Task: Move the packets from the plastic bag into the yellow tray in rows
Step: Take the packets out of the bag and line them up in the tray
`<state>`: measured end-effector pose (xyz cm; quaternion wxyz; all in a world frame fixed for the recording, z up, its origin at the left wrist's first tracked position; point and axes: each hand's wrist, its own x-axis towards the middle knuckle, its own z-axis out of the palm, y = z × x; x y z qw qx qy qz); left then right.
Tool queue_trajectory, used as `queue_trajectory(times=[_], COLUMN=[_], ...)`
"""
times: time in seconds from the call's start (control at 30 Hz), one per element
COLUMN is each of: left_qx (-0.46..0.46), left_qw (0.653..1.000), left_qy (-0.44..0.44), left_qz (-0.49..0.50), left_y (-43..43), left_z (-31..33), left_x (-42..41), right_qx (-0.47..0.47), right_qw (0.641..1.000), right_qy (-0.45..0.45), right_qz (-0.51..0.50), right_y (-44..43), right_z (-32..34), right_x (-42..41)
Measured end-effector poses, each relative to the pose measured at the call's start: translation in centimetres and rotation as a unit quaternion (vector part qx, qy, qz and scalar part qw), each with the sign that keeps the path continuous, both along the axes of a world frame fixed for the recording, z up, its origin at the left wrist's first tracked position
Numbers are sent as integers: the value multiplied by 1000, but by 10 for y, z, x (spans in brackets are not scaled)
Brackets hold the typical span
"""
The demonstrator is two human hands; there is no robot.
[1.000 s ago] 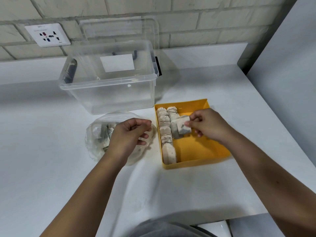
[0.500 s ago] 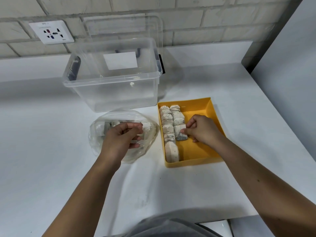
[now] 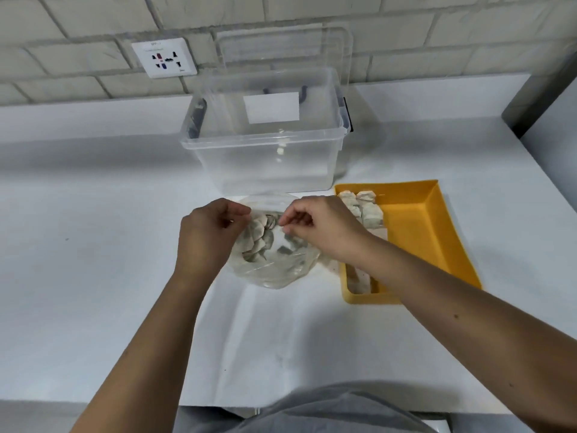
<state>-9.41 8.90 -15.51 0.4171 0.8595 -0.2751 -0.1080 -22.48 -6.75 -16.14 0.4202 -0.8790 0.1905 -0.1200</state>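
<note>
Fingers [image 3: 240,212] of left hand [image 3: 209,232] and right hand [image 3: 324,226] pinch plastic bag [image 3: 281,273], packets [image 3: 259,242] between.

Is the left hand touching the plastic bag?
Touching. The head view shows the left hand pinching the rim of the plastic bag.

On the table [image 3: 93,251], the plastic bag [image 3: 281,273] lies just left of the tray [image 3: 437,232] — packets [image 3: 259,242] in both — with the storage box [image 3: 265,164] behind the bag and a wall socket [image 3: 164,58] beyond.
</note>
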Motion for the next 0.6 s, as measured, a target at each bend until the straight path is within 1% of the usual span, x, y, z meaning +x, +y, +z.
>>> queue_trajectory(times=[0.07,0.13,0.17,0.2,0.33,0.47,0.53,0.6], left_qx=[97,176,204,218,205,206,192,178], left_qw=[987,956,942,936,955,963,969,974], left_qy=[-121,-225,-254,-261,-197,-150,-129,-112], left_qz=[-34,-67,-82,-94,-86,-91,-91,-87], left_y=[2,2,2,3,3,2,3,4], left_z=[-11,-22,-28,-32,-35,-35,-35,-34], left_x=[-1,-1,-1,-2,-5,-2,0,1], right_qx=[10,12,9,4,-41,-155,-196,-208], right_qw=[999,999,999,999,996,981,974,973], right_qy=[28,39,42,46,73,113,109,101], right_qz=[21,18,15,15,13,21,27,25], right_y=[5,9,10,11,14,16,17,16], right_z=[-10,-19,-22,-25,-34,-41,-45,-46], right_x=[14,26,30,35,48,56,59,61])
